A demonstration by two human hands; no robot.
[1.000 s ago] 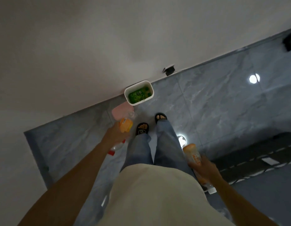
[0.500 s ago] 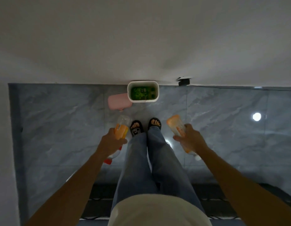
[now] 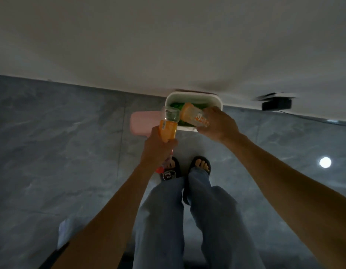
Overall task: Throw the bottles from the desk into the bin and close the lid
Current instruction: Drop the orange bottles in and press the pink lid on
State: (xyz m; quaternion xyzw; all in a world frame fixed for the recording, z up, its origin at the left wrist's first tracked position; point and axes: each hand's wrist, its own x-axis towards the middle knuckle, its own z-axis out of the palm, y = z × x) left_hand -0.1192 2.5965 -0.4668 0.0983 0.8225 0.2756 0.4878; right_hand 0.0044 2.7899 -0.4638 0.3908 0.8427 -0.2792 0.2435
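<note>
A white bin [image 3: 193, 96] stands open on the floor against the wall, with green contents [image 3: 175, 105] inside. Its pink lid [image 3: 142, 121] lies on the floor to its left. My left hand [image 3: 158, 150] grips a clear bottle with an orange label [image 3: 168, 125], its red cap pointing down towards my feet and its base over the bin's front left rim. My right hand [image 3: 216, 125] grips a second orange-labelled bottle [image 3: 193, 116], tilted over the bin's opening.
My legs in jeans and black sandals [image 3: 199, 166] stand on the grey marble floor [image 3: 71, 152] just before the bin. A black box with a cable [image 3: 276, 103] sits on the floor by the white wall [image 3: 168, 45], right of the bin.
Both hands have moved forward with their bottles, from above my feet to over the bin. The bin now appears closer in view.
</note>
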